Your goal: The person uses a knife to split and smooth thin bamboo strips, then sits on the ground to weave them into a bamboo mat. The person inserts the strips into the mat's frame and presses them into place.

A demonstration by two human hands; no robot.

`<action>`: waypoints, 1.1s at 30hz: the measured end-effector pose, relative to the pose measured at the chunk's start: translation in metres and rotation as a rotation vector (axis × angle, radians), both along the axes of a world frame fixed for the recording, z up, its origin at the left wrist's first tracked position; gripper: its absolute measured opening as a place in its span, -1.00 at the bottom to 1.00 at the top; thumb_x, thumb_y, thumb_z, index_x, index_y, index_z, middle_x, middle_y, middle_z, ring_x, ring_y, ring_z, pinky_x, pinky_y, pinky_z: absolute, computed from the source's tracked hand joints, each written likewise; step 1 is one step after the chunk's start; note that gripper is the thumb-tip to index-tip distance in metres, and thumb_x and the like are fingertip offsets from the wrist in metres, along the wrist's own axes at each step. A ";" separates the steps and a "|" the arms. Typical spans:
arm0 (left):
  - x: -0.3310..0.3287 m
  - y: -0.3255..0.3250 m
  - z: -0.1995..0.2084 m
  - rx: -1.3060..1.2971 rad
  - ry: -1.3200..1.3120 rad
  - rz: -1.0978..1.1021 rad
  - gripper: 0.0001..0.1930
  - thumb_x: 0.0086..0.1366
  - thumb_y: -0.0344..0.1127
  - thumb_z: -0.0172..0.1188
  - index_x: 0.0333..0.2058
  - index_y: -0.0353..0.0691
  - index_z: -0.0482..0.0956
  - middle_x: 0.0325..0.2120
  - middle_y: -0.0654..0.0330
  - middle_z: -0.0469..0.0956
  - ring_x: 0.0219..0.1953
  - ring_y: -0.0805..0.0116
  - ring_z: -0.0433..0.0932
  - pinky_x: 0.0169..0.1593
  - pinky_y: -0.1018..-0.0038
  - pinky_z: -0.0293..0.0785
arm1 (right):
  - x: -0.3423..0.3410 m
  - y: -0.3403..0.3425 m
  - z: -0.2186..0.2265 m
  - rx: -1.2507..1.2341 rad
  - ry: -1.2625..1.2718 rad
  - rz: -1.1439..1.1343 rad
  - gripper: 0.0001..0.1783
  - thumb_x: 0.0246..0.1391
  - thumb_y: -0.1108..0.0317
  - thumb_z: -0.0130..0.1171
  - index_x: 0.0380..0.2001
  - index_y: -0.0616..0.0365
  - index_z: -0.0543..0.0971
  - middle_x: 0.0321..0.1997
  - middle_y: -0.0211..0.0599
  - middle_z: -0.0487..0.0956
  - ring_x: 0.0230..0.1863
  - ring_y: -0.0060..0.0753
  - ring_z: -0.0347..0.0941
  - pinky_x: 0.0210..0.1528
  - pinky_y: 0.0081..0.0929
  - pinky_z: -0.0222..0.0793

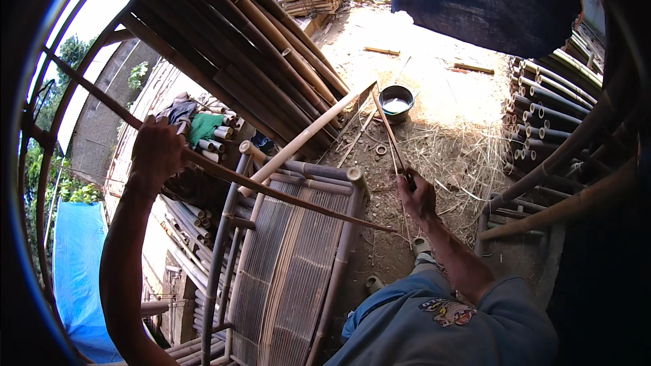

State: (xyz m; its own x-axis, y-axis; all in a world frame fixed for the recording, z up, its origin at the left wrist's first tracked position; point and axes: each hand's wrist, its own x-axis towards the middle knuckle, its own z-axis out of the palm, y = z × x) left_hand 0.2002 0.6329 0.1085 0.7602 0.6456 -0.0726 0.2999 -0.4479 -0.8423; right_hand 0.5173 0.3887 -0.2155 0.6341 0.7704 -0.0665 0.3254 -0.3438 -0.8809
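"What are we holding?"
"Our left hand [157, 152] grips the long strip [285, 196] above the far end of the surface [313, 251]; our right hand [418, 195] clasps a slim piece [388, 129]. Best we steady both."

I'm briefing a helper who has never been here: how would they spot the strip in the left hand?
Find the slatted bamboo bench in the lower middle of the picture. Across the view of its upper end runs a long strip, gripped by the left hand on the left. Unlike the pale, round pole nearby, it is darker, thin and narrows toward its right end.
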 end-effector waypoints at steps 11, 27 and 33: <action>0.032 -0.149 -0.240 -1.753 -0.980 1.374 -0.65 0.35 -0.32 0.07 0.03 -0.41 0.47 -0.31 0.08 0.59 -0.27 0.27 0.67 -0.13 0.41 0.65 | 0.134 -0.116 -0.077 -0.237 -0.064 0.043 -0.48 0.15 0.03 0.13 0.10 0.10 0.46 -0.25 -0.05 0.61 -0.20 0.03 0.57 -0.13 -0.14 0.42; 0.220 -0.241 -0.331 -1.678 -1.596 0.817 -0.74 0.44 -0.24 0.00 -0.26 -0.29 0.60 -0.63 0.39 0.44 -0.61 0.71 0.24 -0.55 0.67 0.17 | 0.098 -0.067 -0.068 0.087 -0.415 0.467 -0.37 0.16 -0.31 -0.03 -0.38 0.15 0.46 -0.52 -0.06 0.59 -0.49 -0.03 0.60 -0.41 -0.12 0.52; 0.187 -0.234 -0.332 -1.774 -1.518 0.901 -0.76 0.41 -0.27 0.04 -0.14 -0.29 0.60 -0.56 0.39 0.49 -0.57 0.68 0.30 -0.50 0.66 0.23 | 0.071 -0.071 -0.053 0.108 -0.432 0.513 -0.33 0.16 -0.34 -0.07 -0.39 0.14 0.49 -0.62 -0.09 0.54 -0.58 -0.03 0.55 -0.48 -0.13 0.48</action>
State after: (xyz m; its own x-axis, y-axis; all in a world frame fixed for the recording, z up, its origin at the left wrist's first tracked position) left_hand 0.3873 0.3986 -0.2230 0.4997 0.6606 -0.5603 0.4722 0.3345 0.8155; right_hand 0.5882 0.3179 -0.2687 0.1391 0.9688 0.2051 0.7540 0.0306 -0.6562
